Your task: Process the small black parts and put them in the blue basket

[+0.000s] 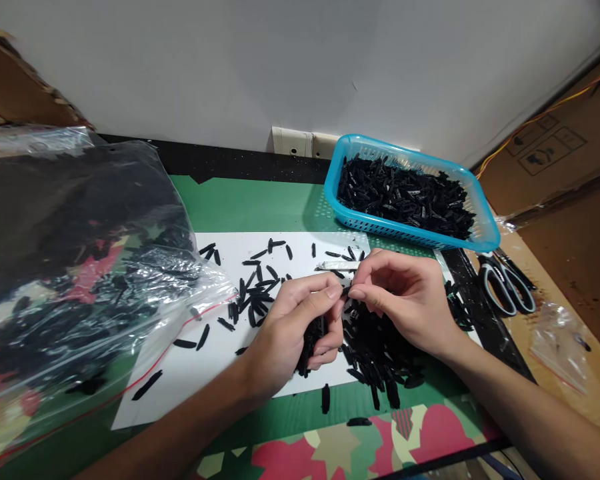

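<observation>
A person's two hands meet over a white sheet on a green table; the left hand is curled shut around a bundle of small black plastic pieces, their long axes running roughly near to far, ends poking out toward the near edge; its thumb and forefinger press together on one more black piece at the fingertips. The right hand, fingers bent and gathered, pinches the same piece from the right side; the piece is mostly hidden between the fingertips, so its long axis appears to run left to right, though that is hard to confirm. Beneath the hands lies a heap of black pieces, with strays scattered across the sheet pointing every way; a small pale stick lies just beyond the fingers, lengthwise left to right. At far right a blue basket holds more pieces; scissors lie beside it; a clear plastic bag of pieces slumps at left.
</observation>
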`<action>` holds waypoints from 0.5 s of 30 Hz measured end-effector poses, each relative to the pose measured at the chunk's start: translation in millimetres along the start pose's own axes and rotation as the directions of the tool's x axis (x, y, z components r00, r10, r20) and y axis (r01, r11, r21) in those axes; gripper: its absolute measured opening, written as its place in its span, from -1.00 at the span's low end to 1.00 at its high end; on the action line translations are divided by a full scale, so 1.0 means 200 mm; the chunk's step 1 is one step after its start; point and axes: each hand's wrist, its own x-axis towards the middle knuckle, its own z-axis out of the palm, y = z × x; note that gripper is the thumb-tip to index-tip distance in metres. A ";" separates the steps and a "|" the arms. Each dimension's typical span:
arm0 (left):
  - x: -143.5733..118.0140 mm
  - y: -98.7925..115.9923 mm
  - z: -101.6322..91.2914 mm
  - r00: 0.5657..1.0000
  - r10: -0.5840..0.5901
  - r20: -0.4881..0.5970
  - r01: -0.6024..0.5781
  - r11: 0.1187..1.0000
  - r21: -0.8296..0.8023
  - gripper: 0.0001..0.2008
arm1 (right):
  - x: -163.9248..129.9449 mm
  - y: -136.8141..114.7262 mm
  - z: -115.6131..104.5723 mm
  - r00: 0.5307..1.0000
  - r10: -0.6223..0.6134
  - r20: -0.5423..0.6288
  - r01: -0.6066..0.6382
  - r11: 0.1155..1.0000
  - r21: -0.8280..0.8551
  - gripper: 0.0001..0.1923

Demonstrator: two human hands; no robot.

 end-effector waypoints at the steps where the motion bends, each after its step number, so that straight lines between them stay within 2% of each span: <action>1: 0.00 0.00 0.00 1.000 0.006 -0.005 -0.006 1.000 -0.001 -0.70 | 0.00 0.00 0.00 1.000 -0.010 0.002 0.010 1.000 -0.009 -0.81; 11: -0.01 0.02 0.00 0.999 0.020 -0.049 -0.020 1.000 0.000 -0.68 | 0.00 0.02 -0.02 0.995 -0.093 0.026 0.095 0.985 -0.142 -0.93; 15: -0.01 0.03 0.01 0.999 -0.004 -0.049 0.004 1.000 0.002 -0.66 | 0.00 0.01 -0.02 0.970 -0.220 0.105 0.240 0.935 -0.260 -0.96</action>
